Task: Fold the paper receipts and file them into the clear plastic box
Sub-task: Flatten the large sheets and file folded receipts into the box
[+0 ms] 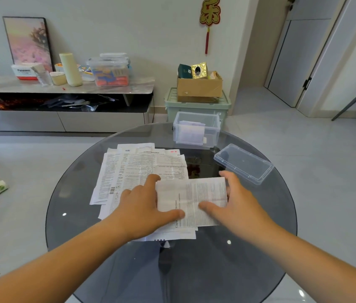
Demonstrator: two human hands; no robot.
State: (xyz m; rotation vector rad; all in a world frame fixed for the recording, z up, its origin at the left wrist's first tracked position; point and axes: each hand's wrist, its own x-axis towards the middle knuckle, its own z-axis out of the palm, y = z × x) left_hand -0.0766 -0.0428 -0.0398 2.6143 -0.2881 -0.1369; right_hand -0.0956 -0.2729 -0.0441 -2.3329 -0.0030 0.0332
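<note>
Spreading across the middle of the round, smoked-glass table [249, 248] towards its left edge is a loose pile of creased, printed paper receipts [133, 169], while the rectangular clear plastic box [212, 127] stands at the far edge with folded slips [191, 132] upright inside it, and its shallow, round-cornered lid [243, 164] lies near the right edge. One folded sheet [203, 193] of fine print lies on the pile's near right corner. The left hand [139, 208] presses on its left side with fingers spread flat, and the right hand [240, 204], fingers apart, rests at its right edge with the thumb on the paper.
</note>
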